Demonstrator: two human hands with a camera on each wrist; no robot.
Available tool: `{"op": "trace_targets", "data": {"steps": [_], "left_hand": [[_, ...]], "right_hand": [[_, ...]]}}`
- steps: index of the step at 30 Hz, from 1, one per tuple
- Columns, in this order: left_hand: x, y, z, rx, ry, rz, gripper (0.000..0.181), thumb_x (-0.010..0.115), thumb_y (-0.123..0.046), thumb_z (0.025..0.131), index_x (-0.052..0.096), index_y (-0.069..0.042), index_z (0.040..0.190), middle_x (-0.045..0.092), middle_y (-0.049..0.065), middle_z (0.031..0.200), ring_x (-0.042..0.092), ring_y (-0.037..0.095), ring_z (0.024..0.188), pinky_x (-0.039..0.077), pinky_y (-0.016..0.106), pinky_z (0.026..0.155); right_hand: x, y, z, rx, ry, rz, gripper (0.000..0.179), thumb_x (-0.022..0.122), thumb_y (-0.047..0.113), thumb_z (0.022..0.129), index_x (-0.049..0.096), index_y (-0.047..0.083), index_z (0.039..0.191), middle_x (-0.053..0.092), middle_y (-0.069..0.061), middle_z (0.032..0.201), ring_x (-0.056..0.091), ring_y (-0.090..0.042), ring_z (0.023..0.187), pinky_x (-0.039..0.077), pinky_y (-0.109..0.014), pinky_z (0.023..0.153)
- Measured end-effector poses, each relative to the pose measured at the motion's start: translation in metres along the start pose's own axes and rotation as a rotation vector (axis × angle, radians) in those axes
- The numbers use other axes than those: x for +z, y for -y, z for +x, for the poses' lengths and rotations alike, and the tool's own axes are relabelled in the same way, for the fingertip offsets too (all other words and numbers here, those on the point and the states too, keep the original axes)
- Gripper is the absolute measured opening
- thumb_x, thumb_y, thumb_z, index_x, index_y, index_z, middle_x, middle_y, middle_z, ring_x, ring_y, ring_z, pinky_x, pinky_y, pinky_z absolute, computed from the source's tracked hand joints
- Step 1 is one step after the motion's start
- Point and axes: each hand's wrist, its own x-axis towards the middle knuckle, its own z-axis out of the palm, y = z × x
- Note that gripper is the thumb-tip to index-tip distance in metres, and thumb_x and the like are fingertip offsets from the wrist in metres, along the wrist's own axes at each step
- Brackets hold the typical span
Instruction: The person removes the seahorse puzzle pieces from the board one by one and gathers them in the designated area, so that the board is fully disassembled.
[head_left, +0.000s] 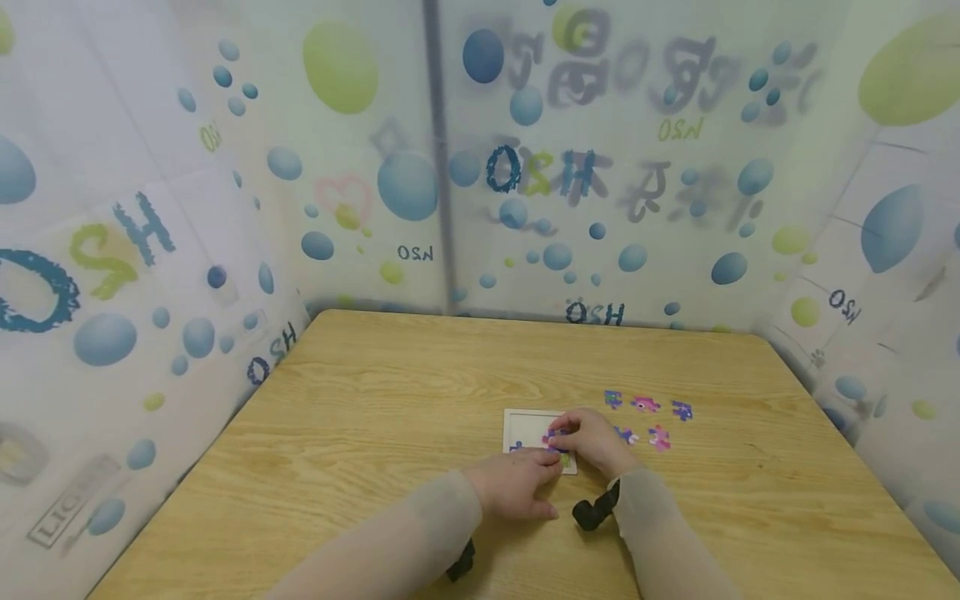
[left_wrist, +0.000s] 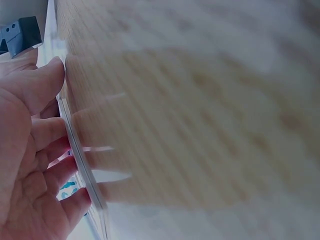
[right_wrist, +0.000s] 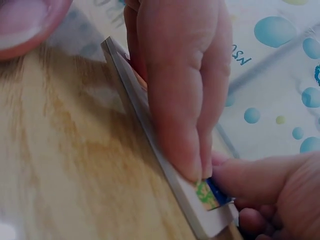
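Note:
A white square puzzle tray (head_left: 507, 425) lies on the table, with a few colourful pieces along its near side. My right hand (head_left: 600, 440) reaches over its right side and pinches a purple and pink jigsaw piece (head_left: 553, 438) between thumb and fingertips. My left hand (head_left: 513, 485) lies across the near edge, its fingertips pressing on the tray and pieces. In the left wrist view its fingers (left_wrist: 60, 172) bend gently over the tray's edge (left_wrist: 82, 155). The right wrist view has a green and blue piece (right_wrist: 206, 195) in the tray's corner, under the left fingertips.
Several loose jigsaw pieces (head_left: 659, 437) lie in two rows to the right of the tray, close beyond the right hand. The wooden table (head_left: 360, 392) meets patterned curtains (head_left: 487, 250) at its back and sides. Black camera mounts (head_left: 596, 508) hang under both wrists.

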Motion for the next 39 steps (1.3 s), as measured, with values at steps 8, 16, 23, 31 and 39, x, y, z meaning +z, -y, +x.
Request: {"op": "trace_targets", "data": {"steps": [8, 16, 23, 31, 39], "left_hand": [[0.0000, -0.0001, 0.0000, -0.004, 0.004, -0.001, 0.067, 0.058, -0.048, 0.093, 0.043, -0.009, 0.145, 0.034, 0.003, 0.154, 0.029, 0.017, 0.141, 0.022, 0.027, 0.115], [0.0000, -0.0003, -0.0008, 0.002, 0.004, 0.006, 0.067, 0.058, -0.050, 0.092, 0.043, -0.010, 0.145, 0.035, 0.002, 0.153, 0.030, 0.017, 0.141, 0.024, 0.027, 0.114], [0.0001, -0.0001, -0.0003, 0.006, 0.004, 0.005, 0.067, 0.058, -0.049, 0.092, 0.044, -0.010, 0.145, 0.035, 0.003, 0.153, 0.030, 0.017, 0.141, 0.024, 0.027, 0.114], [0.0013, 0.0004, 0.0003, 0.000, 0.006, 0.008, 0.067, 0.058, -0.049, 0.092, 0.043, -0.010, 0.145, 0.034, 0.003, 0.153, 0.030, 0.017, 0.141, 0.024, 0.027, 0.114], [0.0000, -0.0006, -0.0002, -0.010, 0.007, 0.004, 0.067, 0.058, -0.048, 0.092, 0.043, -0.011, 0.145, 0.034, 0.002, 0.153, 0.030, 0.017, 0.141, 0.024, 0.027, 0.114]], "right_hand": [[-0.0041, 0.0037, 0.0025, 0.027, 0.048, -0.019, 0.011, 0.077, 0.012, 0.082, 0.071, 0.010, 0.090, 0.064, -0.003, 0.091, 0.053, -0.022, 0.089, 0.040, -0.041, 0.088], [-0.0068, 0.0029, 0.0026, 0.045, 0.048, 0.021, 0.011, 0.077, 0.010, 0.081, 0.073, 0.011, 0.091, 0.064, -0.003, 0.092, 0.052, -0.023, 0.091, 0.039, -0.042, 0.089], [-0.0054, 0.0023, 0.0048, 0.048, 0.048, 0.025, 0.011, 0.077, 0.012, 0.081, 0.074, 0.012, 0.092, 0.062, -0.004, 0.091, 0.050, -0.023, 0.089, 0.038, -0.037, 0.082], [-0.0055, 0.0017, 0.0026, 0.040, 0.061, 0.022, 0.011, 0.074, 0.015, 0.085, 0.074, 0.014, 0.096, 0.062, -0.003, 0.098, 0.050, -0.023, 0.093, 0.038, -0.038, 0.084], [-0.0052, 0.0000, 0.0002, 0.028, 0.054, 0.043, 0.010, 0.071, 0.013, 0.087, 0.072, 0.013, 0.097, 0.060, -0.004, 0.095, 0.049, -0.022, 0.091, 0.038, -0.037, 0.080]]}}
